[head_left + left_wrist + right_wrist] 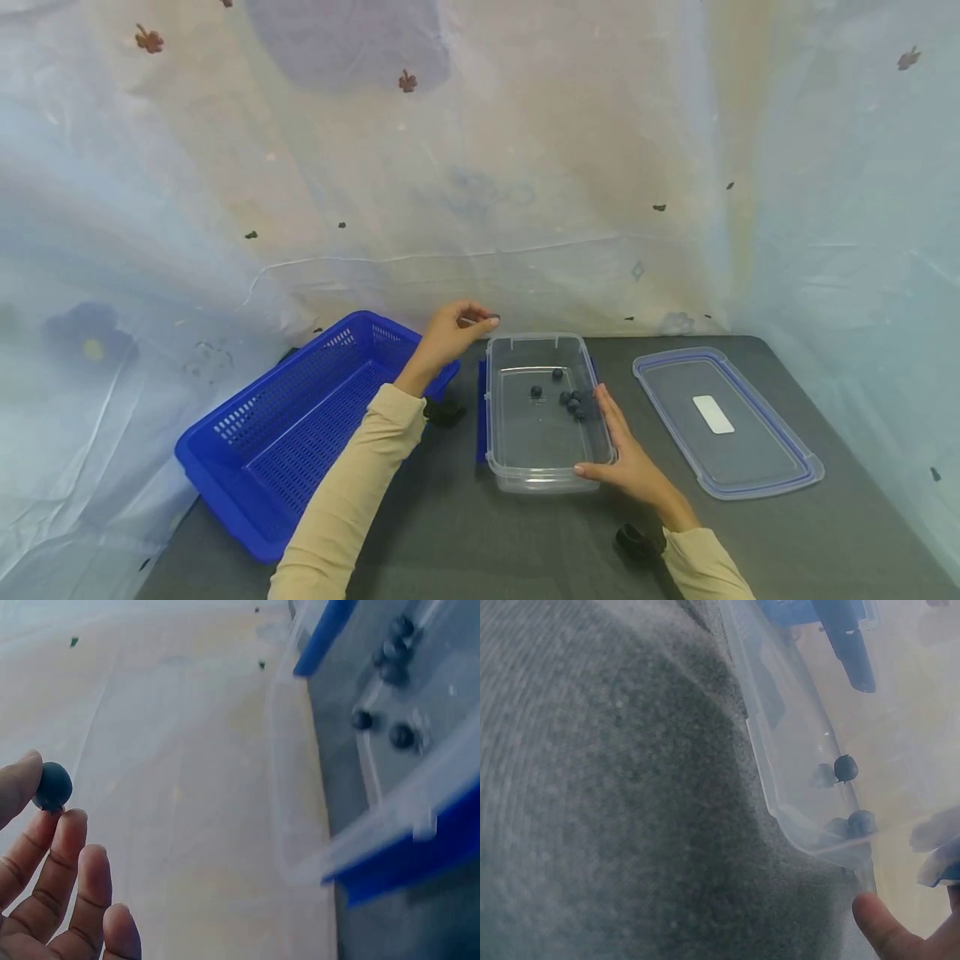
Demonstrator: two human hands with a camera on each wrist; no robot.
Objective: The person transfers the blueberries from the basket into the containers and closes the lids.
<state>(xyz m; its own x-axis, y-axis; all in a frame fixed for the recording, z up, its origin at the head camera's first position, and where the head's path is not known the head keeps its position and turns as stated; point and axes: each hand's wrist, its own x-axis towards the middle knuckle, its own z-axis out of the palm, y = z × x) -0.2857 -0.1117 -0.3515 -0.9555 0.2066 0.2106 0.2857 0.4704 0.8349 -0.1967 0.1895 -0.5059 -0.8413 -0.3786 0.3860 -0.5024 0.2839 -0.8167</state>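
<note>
Nearest to me, my right hand lies with straight fingers flat against the right wall of the clear container, thumb at its near corner; it grasps nothing. From this hand, the container's long axis runs away from me toward the white sheet, and it stands on the grey table. To the left of my left arm is the blue basket, lying at a slant. To the right of my right hand lies the container lid, flat. My left hand is raised over the far left corner of the container and pinches one dark berry between thumb and fingertip. Several berries lie inside the container, just left of my right fingers.
</note>
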